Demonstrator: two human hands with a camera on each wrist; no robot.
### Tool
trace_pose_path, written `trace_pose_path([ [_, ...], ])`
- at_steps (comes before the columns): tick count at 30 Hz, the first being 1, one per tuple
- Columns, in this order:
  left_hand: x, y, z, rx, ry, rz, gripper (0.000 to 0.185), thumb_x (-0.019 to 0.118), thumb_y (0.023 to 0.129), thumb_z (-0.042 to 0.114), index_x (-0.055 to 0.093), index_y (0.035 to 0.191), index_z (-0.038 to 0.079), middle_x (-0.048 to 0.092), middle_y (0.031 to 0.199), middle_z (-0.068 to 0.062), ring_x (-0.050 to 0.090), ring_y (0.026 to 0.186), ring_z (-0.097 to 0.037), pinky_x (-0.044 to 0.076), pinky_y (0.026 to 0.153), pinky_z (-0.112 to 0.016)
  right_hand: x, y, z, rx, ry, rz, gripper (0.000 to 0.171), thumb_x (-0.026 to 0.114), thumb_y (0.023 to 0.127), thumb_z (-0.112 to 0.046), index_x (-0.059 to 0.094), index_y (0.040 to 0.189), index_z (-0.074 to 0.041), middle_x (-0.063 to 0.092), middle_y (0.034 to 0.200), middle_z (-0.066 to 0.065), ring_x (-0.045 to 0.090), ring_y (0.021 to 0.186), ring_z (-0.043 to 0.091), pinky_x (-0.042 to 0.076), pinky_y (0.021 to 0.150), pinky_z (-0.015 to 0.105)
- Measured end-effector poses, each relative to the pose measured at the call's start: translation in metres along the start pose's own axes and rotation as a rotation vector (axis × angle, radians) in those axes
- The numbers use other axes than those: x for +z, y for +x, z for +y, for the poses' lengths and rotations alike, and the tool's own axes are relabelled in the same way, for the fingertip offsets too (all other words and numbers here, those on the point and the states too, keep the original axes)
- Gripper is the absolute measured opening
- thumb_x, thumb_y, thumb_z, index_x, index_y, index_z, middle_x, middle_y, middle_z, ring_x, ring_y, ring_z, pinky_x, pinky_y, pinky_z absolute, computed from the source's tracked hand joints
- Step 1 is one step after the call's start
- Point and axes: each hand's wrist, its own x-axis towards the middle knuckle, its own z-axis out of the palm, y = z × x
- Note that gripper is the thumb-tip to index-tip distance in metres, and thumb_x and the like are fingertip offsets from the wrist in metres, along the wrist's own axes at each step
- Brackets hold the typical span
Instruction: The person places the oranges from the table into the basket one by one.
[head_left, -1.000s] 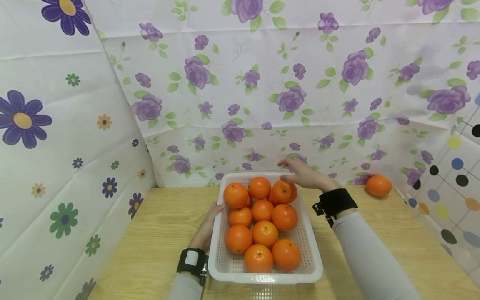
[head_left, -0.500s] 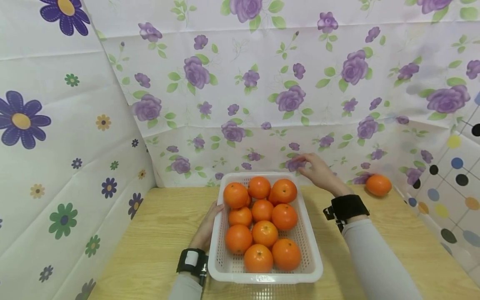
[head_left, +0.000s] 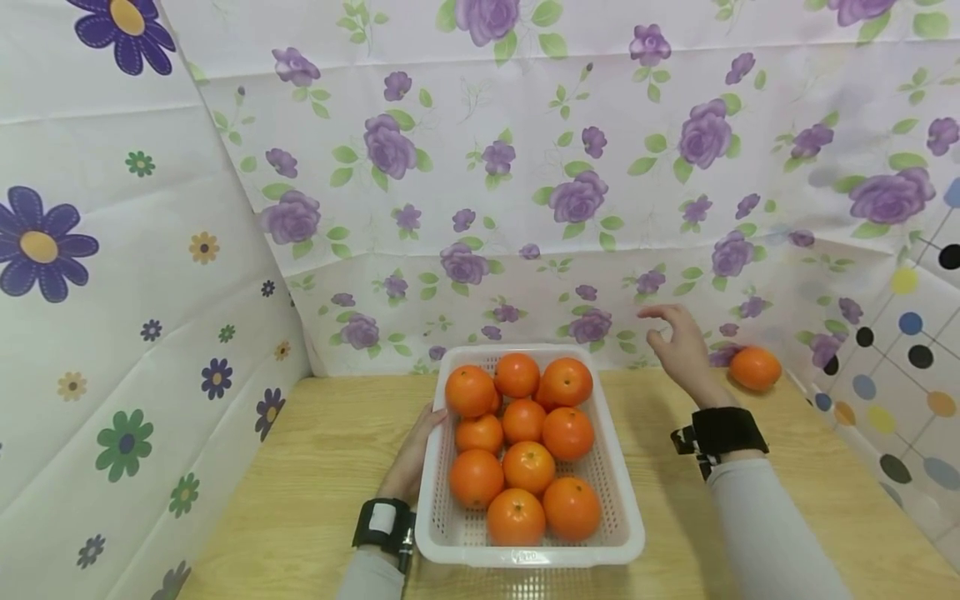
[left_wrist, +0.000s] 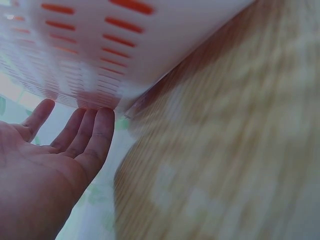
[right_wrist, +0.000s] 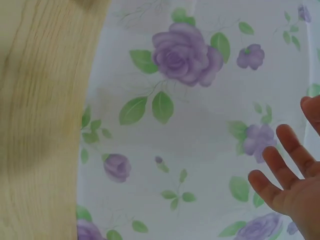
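Well, the basket (head_left: pixel 528 556) front label is too small to read

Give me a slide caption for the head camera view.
Left hand rests against basket of oranges; right hand near stray orange.

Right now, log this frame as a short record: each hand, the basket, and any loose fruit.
left hand: open, straight fingers against the basket's left wall
right hand: open, holds nothing, in the air between basket and loose orange
basket: white, slotted, on the wooden table
oranges in basket: eleven visible, piled
loose orange: on the table by the far right wall
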Motion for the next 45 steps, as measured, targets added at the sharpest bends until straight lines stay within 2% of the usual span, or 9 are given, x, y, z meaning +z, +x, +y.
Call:
trace_pose_path([
  [4,0.005,-0.009,-0.001,-0.093,0.036,0.100,0.063,0.039,0.107,0.031,0.020,0.160,0.002,0.048,0.146,-0.025,0.059,0.117,-0.020,0.053,0.099,-0.031,-0.008,-0.007,0.007,0.011,-0.030,0.056,0.035,0.052,0.095,0.006,0.062,0.128,0.006,0.048,0.135,0.031,0.042,0.129,0.050,0.037,0.106,0.066],
  [9,0.005,-0.013,-0.002,-0.154,0.027,0.121,0.065,0.042,0.106,0.042,0.021,0.161,0.014,0.035,0.156,-0.025,0.048,0.130,-0.029,0.047,0.102,-0.035,-0.019,-0.022,0.016,0.054,-0.142,0.096,0.034,0.051,0.097,0.004,0.061,0.129,0.003,0.043,0.136,0.032,0.040,0.126,0.056,0.038,0.096,0.068],
  [12,0.004,-0.015,-0.002,-0.167,0.034,0.120,0.066,0.044,0.106,0.047,0.022,0.161,0.018,0.034,0.160,-0.022,0.045,0.135,-0.031,0.044,0.108,-0.039,-0.024,-0.026,0.026,0.077,-0.165,0.134,0.036,0.053,0.095,0.005,0.061,0.130,0.003,0.042,0.138,0.033,0.036,0.127,0.058,0.034,0.100,0.071],
  [16,0.003,-0.018,-0.003,-0.174,0.054,0.105,0.070,0.045,0.106,0.051,0.018,0.162,0.020,0.029,0.164,-0.021,0.037,0.143,-0.035,0.036,0.115,-0.047,-0.030,-0.031,0.041,0.088,-0.179,0.181,0.037,0.054,0.092,0.008,0.061,0.128,0.005,0.041,0.138,0.033,0.033,0.129,0.056,0.033,0.098,0.067],
  [21,0.003,-0.019,-0.004,-0.187,0.050,0.091,0.073,0.046,0.105,0.053,0.016,0.162,0.022,0.026,0.165,-0.020,0.034,0.145,-0.038,0.034,0.117,-0.053,-0.034,-0.041,0.057,0.073,-0.201,0.232,0.037,0.052,0.088,0.009,0.063,0.123,0.006,0.044,0.132,0.034,0.034,0.127,0.057,0.029,0.102,0.070],
  [25,0.004,-0.020,-0.003,-0.181,0.052,0.089,0.072,0.046,0.105,0.053,0.016,0.162,0.021,0.027,0.164,-0.021,0.035,0.143,-0.037,0.037,0.115,-0.051,-0.036,-0.048,0.068,0.068,-0.240,0.267,0.035,0.053,0.088,0.008,0.063,0.122,0.007,0.045,0.129,0.034,0.038,0.121,0.057,0.029,0.099,0.070],
  [29,0.005,-0.020,-0.004,-0.172,0.055,0.087,0.070,0.044,0.106,0.051,0.016,0.161,0.019,0.027,0.163,-0.022,0.035,0.143,-0.036,0.036,0.115,-0.049,-0.041,-0.049,0.076,0.076,-0.250,0.295,0.037,0.056,0.086,0.009,0.062,0.122,0.008,0.044,0.133,0.036,0.038,0.124,0.060,0.027,0.103,0.073],
  [35,0.004,-0.020,-0.004,-0.173,0.027,0.084,0.073,0.046,0.105,0.052,0.015,0.163,0.021,0.025,0.165,-0.020,0.032,0.146,-0.036,0.030,0.119,-0.051,-0.050,-0.052,0.087,0.153,-0.250,0.266,0.039,0.058,0.089,0.007,0.059,0.128,0.007,0.038,0.140,0.039,0.033,0.129,0.063,0.025,0.105,0.075],
  [45,0.004,-0.020,-0.004,-0.154,0.072,0.088,0.068,0.044,0.106,0.051,0.019,0.160,0.017,0.030,0.160,-0.022,0.039,0.138,-0.034,0.040,0.110,-0.047,-0.063,-0.049,0.105,0.235,-0.264,0.200,0.057,0.059,0.091,-0.003,0.046,0.145,0.006,0.024,0.148,0.041,0.021,0.136,0.063,0.022,0.105,0.077],
])
